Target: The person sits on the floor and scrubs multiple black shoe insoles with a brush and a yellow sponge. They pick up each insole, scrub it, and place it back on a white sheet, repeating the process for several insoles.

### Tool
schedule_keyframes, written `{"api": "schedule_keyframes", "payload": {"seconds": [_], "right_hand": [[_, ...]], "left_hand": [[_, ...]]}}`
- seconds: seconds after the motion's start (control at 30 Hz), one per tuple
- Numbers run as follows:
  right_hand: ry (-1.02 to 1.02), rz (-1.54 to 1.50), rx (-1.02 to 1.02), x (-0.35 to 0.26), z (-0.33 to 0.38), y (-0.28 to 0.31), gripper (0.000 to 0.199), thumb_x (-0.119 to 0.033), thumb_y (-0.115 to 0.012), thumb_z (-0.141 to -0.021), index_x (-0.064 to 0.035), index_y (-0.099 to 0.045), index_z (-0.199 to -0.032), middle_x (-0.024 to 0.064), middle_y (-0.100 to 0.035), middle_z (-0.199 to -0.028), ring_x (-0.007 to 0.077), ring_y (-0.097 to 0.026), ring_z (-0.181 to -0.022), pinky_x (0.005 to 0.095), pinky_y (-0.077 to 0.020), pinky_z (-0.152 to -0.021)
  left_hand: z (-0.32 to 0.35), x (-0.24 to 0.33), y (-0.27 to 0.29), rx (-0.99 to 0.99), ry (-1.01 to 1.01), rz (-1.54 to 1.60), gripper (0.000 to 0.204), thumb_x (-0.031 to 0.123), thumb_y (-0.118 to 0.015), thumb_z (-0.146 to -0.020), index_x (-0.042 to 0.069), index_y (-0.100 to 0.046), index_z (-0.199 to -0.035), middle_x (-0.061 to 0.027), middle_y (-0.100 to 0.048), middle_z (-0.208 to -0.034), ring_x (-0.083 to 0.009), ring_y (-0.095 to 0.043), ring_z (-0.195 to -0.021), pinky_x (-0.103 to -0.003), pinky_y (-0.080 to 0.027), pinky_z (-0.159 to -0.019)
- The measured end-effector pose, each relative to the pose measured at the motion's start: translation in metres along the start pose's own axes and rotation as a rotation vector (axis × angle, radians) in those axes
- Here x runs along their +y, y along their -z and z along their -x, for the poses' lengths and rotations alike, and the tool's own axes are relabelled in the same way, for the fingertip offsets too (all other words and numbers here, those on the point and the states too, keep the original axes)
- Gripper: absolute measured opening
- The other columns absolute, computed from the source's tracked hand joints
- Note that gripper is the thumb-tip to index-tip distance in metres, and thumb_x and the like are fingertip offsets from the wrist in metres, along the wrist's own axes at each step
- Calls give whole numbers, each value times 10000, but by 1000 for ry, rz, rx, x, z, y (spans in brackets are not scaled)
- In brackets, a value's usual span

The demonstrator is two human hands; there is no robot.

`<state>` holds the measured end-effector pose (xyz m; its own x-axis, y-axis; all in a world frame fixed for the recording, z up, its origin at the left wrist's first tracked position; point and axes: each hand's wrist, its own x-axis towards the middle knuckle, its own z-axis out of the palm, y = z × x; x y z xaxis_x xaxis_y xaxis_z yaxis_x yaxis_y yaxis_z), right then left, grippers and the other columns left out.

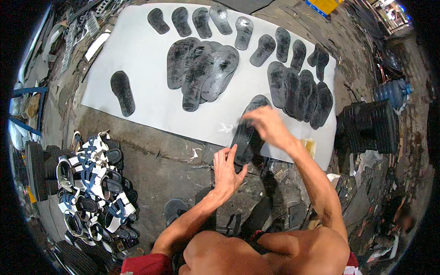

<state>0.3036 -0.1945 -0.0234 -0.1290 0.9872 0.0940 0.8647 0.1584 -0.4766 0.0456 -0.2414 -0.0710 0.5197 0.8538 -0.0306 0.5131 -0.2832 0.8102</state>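
The left hand (227, 172), grip spread apart, is at the near end of a black foot-shaped sole (243, 140) — right hand (271, 126) blurred above, grip unclear.

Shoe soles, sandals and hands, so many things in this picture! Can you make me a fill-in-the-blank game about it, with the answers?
1. The big sheet under the dark soles is ____.
2. The hand nearer the sandal pile is the person's ____ one.
3. The sandals' straps are white and ____.
4. The blue plastic bottle is toward the picture's ____ side.

Missing words: white; left; blue; right.
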Motion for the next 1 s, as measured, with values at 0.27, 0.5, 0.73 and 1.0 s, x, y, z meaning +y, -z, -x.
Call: {"api": "schedule_keyframes", "payload": {"seconds": [0.27,0.5,0.73,1.0], "right_hand": [[-206,164,91,-35,53,-28,459,-56,-728,-926,-123,-735,-1380,167,-724,-1151,367,-682,-1078,507,-501,-924],[-294,-172,156,-121,113,-40,402,-74,-757,-976,-90,-754,-1378,158,-795,-1225,284,-745,-1123,443,-530,-1044],[-708,-734,563,-80,93,53,375,-160,-701,-1122,1,-686,-1460,12,-750,-1253,100,-644,-1099,287,-497,-1018],[-678,-779,603,-80,84,61,372,-175,-704,-1124,6,-685,-1449,17,-748,-1233,107,-640,-1104,296,-503,-1014]], "left_hand": [[5,-12,17,105,83,209,619,-20,-729,-890,-5,-604,-1496,-186,-638,-1276,-341,-605,-1154,-471,-526,-1029],[-4,-31,32,255,281,514,610,-131,-545,-890,22,-631,-1475,-132,-721,-1239,-188,-613,-1018,-355,-550,-875],[-4,11,-7,11,-92,-12,1125,170,-947,-805,-2,-313,-1718,-257,-515,-1406,-449,-505,-1278,-556,-441,-1122],[-33,15,23,11,79,5,1053,4,-838,-747,-72,-325,-1664,-270,-478,-1345,-431,-472,-1273,-554,-412,-1150]]}}
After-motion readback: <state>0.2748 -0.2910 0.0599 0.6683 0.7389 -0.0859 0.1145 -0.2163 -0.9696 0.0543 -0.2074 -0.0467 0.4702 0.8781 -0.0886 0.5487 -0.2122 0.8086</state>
